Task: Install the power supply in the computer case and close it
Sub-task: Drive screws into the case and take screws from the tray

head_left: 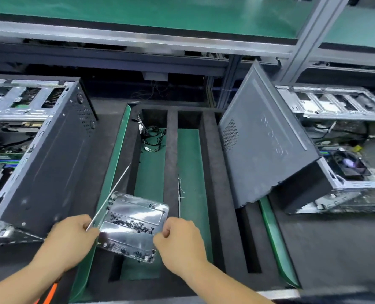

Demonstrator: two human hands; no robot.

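Fingers of the right hand pinched at the screw tray; the left hand gripped a screwdriver. The right-hand computer case lay open, its side panel propped against it. No power supply was identifiable; fastening and closing seemingly remained.

Taking the shiny screw tray as landmark: an open computer case stands close on its left, and a leaning side panel walls off the right, propped on a second case. Beyond the tray, two green-floored foam channels run away from it; a cable bundle clutters the left one, cable ties the right. A thin rod slants over the tray's left corner.
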